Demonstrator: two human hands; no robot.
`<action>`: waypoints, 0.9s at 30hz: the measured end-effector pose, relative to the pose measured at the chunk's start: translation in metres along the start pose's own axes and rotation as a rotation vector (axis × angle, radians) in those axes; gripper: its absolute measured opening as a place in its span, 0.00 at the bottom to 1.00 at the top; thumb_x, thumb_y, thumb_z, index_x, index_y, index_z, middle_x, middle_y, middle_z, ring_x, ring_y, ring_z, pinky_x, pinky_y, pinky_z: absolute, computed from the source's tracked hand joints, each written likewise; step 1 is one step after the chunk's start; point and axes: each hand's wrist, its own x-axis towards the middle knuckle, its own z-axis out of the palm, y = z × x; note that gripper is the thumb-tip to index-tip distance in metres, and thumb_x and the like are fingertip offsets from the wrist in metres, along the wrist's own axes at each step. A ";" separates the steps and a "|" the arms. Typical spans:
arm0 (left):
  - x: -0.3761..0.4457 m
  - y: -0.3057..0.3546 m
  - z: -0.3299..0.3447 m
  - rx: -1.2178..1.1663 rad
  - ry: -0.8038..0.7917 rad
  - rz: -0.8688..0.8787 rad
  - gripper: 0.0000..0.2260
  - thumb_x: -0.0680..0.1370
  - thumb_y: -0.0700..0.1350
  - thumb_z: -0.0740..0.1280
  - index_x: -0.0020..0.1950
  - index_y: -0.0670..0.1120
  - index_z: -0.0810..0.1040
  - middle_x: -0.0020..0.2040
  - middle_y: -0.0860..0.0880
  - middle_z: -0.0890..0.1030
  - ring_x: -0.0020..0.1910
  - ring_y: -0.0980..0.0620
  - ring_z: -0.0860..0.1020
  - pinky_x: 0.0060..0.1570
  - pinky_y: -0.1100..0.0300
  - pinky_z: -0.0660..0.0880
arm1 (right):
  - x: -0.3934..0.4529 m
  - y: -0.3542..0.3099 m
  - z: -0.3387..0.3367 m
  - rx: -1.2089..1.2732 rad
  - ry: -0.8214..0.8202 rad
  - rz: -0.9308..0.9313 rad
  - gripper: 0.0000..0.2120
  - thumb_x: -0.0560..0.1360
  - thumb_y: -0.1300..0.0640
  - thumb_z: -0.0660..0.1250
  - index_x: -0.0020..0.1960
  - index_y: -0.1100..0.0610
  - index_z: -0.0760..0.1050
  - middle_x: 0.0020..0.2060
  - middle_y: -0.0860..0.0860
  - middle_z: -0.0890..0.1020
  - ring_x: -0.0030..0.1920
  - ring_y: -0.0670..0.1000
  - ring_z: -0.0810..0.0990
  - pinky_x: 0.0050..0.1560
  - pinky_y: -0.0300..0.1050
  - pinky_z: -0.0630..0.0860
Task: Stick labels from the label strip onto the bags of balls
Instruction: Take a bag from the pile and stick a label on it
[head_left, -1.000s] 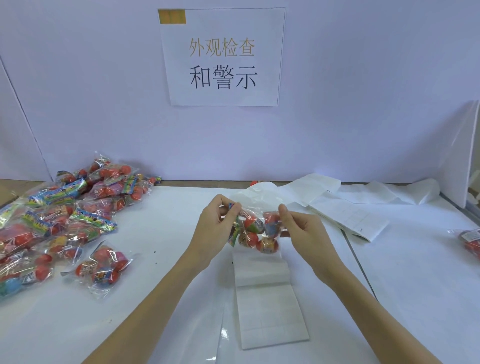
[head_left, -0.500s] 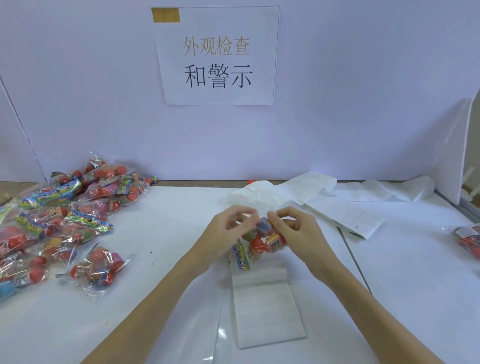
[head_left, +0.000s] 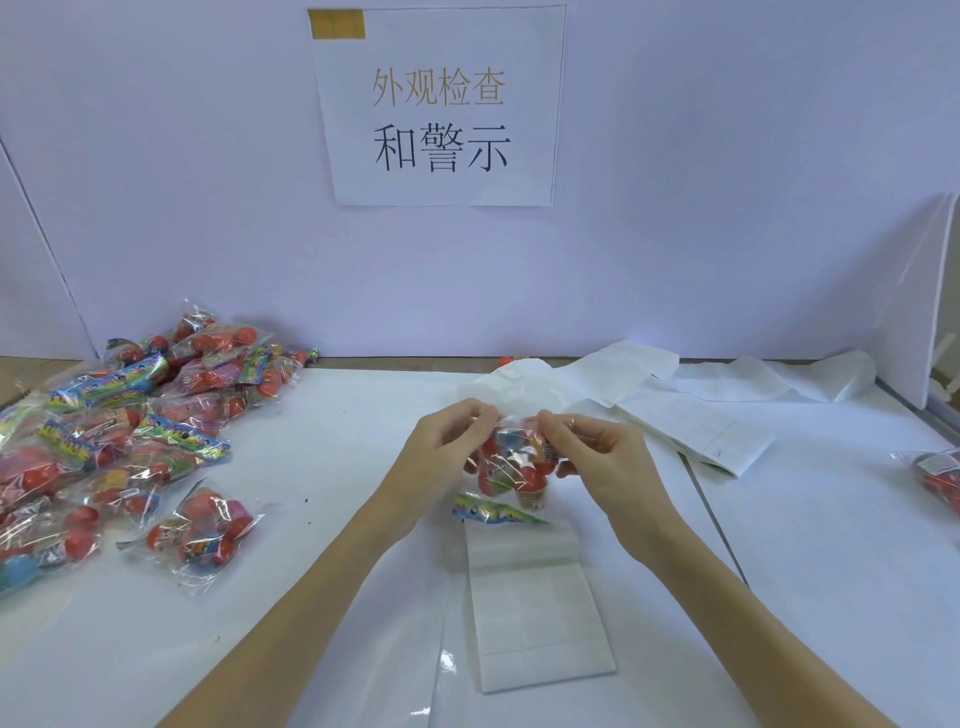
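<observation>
Both hands (head_left: 524, 447) hold the bag (head_left: 511, 467) upright, header card down.

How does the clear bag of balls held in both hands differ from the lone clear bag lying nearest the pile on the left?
The held clear bag of balls hangs off the table, pinched by the left hand and right hand, with its colourful header at the bottom. The lone clear bag lies flat on the white table, untouched. Both are transparent and hold mostly red balls.
</observation>
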 end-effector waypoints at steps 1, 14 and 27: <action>0.001 -0.002 0.000 0.012 0.014 -0.002 0.12 0.86 0.49 0.63 0.51 0.45 0.83 0.41 0.48 0.84 0.38 0.55 0.81 0.41 0.58 0.79 | 0.000 0.000 0.000 0.007 -0.006 0.005 0.09 0.81 0.49 0.71 0.51 0.50 0.89 0.45 0.50 0.89 0.44 0.48 0.85 0.45 0.38 0.81; 0.000 0.000 0.007 -0.201 0.253 -0.095 0.12 0.87 0.42 0.60 0.52 0.40 0.81 0.44 0.46 0.85 0.39 0.45 0.87 0.35 0.52 0.83 | 0.004 0.008 -0.001 0.070 -0.120 0.150 0.18 0.78 0.53 0.75 0.65 0.54 0.76 0.46 0.56 0.89 0.48 0.54 0.89 0.56 0.46 0.84; 0.000 0.004 0.000 -0.302 -0.002 -0.153 0.14 0.78 0.51 0.73 0.53 0.40 0.84 0.47 0.42 0.86 0.39 0.43 0.83 0.39 0.58 0.80 | 0.005 0.002 -0.007 0.006 0.044 0.071 0.15 0.83 0.44 0.66 0.52 0.51 0.88 0.44 0.50 0.88 0.38 0.44 0.81 0.38 0.32 0.76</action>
